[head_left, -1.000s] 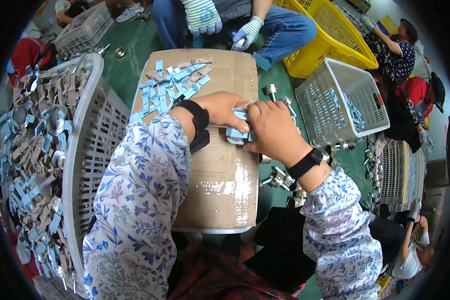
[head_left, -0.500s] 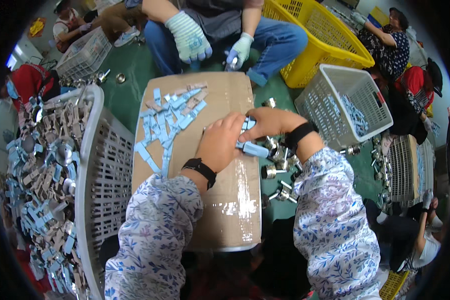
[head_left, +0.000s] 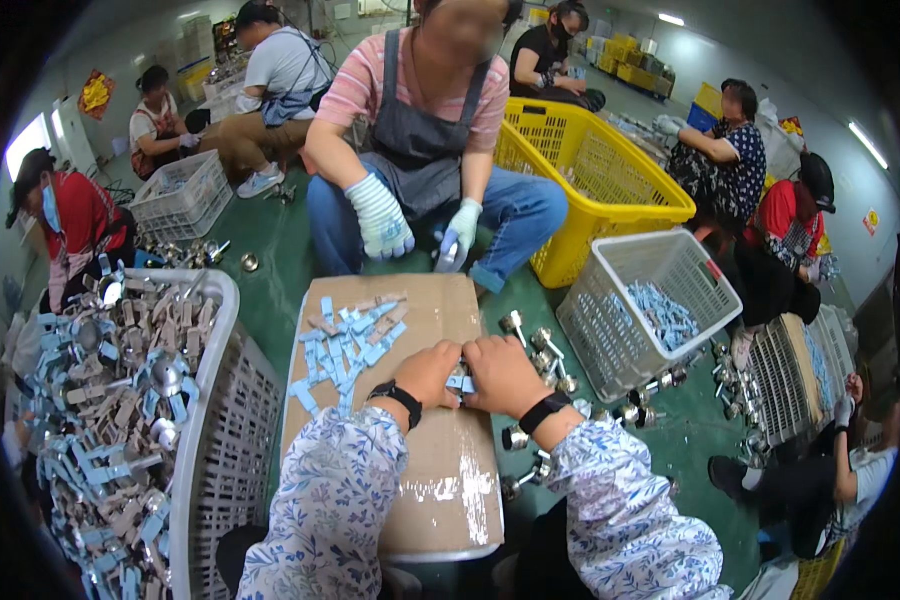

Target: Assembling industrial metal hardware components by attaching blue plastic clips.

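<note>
My left hand and my right hand meet over the right half of a cardboard-topped work surface. Both are closed on a small light-blue piece, of which only a little shows between my fingers; its full shape is hidden. To the left of my hands lies a loose pile of blue flat pieces, with a few tan ones among them. Shiny steel cup-shaped parts with rods lie on the green floor just beyond my right hand.
On my left stands a large grey crate heaped with blue, tan and steel parts. A grey basket of blue pieces is at the right, before a yellow crate. A gloved co-worker sits opposite; several others sit around.
The view has tilted up, showing more of the room. My right hand has turned and drawn in against the left, and less of the blue piece shows.
</note>
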Tool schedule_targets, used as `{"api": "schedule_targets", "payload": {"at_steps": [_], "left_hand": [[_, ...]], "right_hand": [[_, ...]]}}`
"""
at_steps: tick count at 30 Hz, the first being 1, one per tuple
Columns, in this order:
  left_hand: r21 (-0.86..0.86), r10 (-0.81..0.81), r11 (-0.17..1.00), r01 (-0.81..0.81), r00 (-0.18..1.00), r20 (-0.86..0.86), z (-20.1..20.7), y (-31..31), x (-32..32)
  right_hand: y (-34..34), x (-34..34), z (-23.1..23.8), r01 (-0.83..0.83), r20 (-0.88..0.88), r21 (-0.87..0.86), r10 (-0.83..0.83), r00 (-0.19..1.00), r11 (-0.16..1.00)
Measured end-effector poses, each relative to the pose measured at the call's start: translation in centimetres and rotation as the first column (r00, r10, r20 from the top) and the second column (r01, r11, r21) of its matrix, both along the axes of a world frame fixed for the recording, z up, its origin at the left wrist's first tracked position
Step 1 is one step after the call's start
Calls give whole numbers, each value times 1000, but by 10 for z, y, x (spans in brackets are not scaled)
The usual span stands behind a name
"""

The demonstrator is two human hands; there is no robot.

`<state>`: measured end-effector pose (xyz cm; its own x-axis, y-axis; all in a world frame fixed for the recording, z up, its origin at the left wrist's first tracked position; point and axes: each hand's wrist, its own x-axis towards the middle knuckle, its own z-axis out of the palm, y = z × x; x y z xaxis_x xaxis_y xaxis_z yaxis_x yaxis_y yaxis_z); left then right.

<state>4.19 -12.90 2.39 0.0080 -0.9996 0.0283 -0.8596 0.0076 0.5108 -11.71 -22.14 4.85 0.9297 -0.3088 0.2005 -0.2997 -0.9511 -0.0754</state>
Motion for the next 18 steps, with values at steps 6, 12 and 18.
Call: {"api": "schedule_targets", "payload": {"at_steps": [6, 12, 18], "left_hand": [[96, -101, 990, 108, 992, -70, 8, 67, -34], [120, -204, 970, 209, 977, -54, 12, 131, -74], [185, -161, 967, 173, 984, -79, 17, 133, -77]], "right_hand": [[50, -39, 1, -111, -84, 107, 121, 989, 988], [128, -90, 14, -94, -210, 110, 115, 971, 990], [132, -94, 10, -26, -122, 181, 48, 991, 983]]}}
